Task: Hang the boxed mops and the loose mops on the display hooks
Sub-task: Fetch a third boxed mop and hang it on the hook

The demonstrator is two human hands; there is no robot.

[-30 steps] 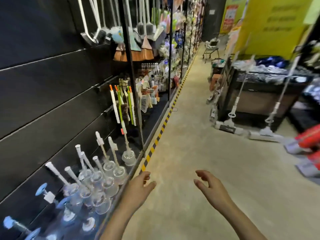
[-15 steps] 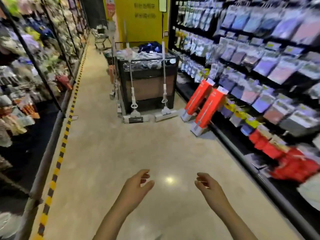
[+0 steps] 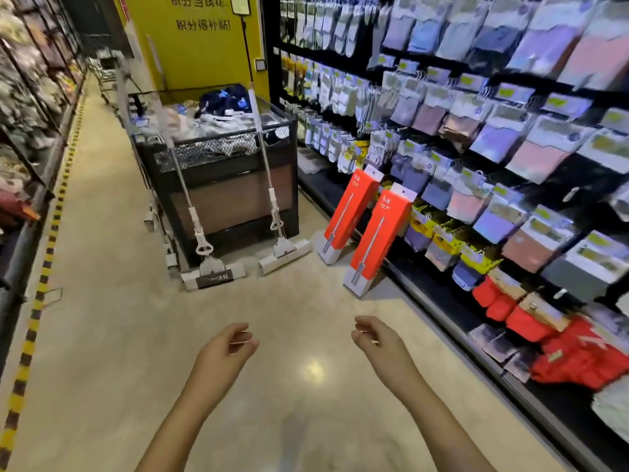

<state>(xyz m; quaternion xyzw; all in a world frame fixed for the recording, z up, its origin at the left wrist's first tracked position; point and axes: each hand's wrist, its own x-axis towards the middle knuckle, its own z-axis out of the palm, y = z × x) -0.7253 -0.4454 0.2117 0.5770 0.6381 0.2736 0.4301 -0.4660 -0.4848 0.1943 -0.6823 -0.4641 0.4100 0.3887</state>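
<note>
Two red boxed mops lean against the right-hand shelf, the nearer box (image 3: 378, 240) in front of the farther box (image 3: 348, 216). Two loose white mops stand propped against a black bin: the left mop (image 3: 200, 233) and the right mop (image 3: 274, 212), both heads on the floor. My left hand (image 3: 226, 352) and my right hand (image 3: 377, 342) hover low over the floor, well short of the mops. Both hands hold nothing, fingers loosely curled and apart.
A black mesh bin (image 3: 231, 189) full of goods stands mid-aisle. The right shelf (image 3: 493, 137) carries hanging packets of socks and cloths. A left shelf (image 3: 27, 124) runs beside a yellow-black floor stripe (image 3: 44, 267). A yellow pillar (image 3: 200, 42) rises behind the bin.
My view has swung from the left shelf of brushes to the right side of the aisle and moved closer to the mops. Both hands stay empty in front of me.
</note>
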